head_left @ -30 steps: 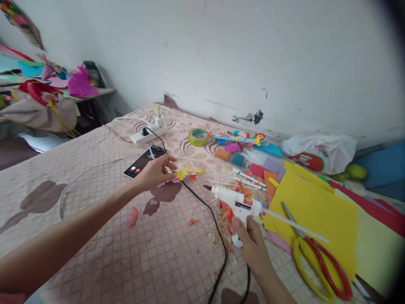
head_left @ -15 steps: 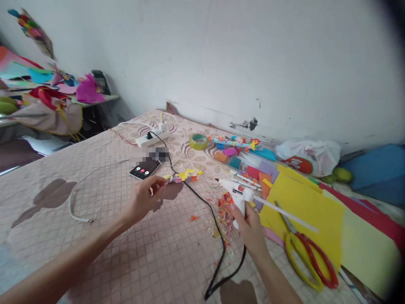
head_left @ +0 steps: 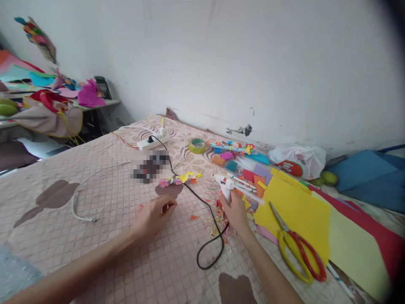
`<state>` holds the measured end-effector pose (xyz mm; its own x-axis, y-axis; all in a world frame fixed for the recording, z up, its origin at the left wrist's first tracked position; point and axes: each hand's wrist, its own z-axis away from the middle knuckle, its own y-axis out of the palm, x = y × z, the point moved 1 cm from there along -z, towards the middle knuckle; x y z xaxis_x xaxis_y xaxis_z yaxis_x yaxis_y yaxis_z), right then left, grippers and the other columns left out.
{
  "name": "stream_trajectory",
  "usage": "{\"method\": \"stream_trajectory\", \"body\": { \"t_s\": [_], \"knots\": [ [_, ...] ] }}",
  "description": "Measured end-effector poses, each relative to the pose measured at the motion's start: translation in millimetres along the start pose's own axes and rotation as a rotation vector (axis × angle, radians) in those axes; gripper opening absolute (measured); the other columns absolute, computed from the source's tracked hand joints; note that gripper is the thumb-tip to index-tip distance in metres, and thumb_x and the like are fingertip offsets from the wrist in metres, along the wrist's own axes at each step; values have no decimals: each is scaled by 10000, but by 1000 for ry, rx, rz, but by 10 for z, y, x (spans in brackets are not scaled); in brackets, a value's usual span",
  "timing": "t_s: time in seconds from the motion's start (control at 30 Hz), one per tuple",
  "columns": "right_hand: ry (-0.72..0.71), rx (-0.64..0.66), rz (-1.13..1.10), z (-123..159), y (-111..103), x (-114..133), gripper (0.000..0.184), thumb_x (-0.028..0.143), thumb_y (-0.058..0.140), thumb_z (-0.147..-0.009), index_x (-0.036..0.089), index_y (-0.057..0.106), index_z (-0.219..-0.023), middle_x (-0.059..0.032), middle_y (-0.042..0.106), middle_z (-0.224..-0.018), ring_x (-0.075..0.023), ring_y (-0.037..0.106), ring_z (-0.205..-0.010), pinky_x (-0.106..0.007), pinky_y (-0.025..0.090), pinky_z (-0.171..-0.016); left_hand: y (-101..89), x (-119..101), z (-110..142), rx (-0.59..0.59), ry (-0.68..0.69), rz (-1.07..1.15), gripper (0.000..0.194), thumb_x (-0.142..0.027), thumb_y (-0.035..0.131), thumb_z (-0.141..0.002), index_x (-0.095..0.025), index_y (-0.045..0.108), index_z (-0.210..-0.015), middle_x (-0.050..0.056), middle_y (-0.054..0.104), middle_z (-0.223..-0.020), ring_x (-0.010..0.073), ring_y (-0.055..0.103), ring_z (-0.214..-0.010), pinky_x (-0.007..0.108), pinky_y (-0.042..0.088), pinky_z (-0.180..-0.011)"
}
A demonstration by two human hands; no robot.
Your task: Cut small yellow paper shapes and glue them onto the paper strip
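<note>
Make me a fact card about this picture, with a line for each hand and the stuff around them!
Left hand: fingers curled; can't tell if anything is pinched
Right hand: holding a white glue gun
Beyond left hand: colourful paper flowers
Scissors: red and yellow handles, lying partly on a yellow sheet
Black cord: looped on the tablecloth
Farther back: tape roll, white power strip

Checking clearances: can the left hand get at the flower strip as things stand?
Probably yes: the flower strip lies just beyond the left hand, and nothing seems to stand between them.
</note>
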<state>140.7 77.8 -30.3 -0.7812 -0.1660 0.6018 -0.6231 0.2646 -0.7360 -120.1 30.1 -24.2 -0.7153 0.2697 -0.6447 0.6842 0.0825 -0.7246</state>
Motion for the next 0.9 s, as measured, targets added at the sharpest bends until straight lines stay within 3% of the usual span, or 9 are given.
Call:
{"method": "stream_trajectory", "body": {
  "t_s": [0.27,0.47,0.7,0.9],
  "knots": [
    [-8,53,-49,71,-104,-92,327,411,445,-825,149,585,-961,-89,645,-844,-218,583,-751,-329,429,-689,-103,100,-80,8,38,21,139,-237,463,-816,-197,593,-789,6,619,-692,132,511,-563,256,386,-538],
    [53,56,-89,34,-78,-190,314,425,494,-783,142,589,-880,-79,666,-757,-209,607,-640,-324,461,-609,-192,136,-199,-35,40,32,145,-224,456,-804,-182,576,-735,1,578,-642,107,464,-531,228,363,-517],
    [70,-27,-9,-51,-23,-49,241,353,513,-757,147,548,-879,-90,644,-780,-217,597,-666,-330,450,-624,-235,103,-259,-20,75,-21,158,-237,458,-820,-178,585,-745,0,581,-673,105,490,-550,215,368,-529],
    [29,-36,82,-34,37,61,247,345,507,-765,159,552,-921,-96,639,-824,-237,581,-726,-344,419,-661,-217,28,-527,-124,205,-152,168,-253,469,-837,-194,614,-896,62,596,-883,195,542,-846,304,430,-744]
  ]
}}
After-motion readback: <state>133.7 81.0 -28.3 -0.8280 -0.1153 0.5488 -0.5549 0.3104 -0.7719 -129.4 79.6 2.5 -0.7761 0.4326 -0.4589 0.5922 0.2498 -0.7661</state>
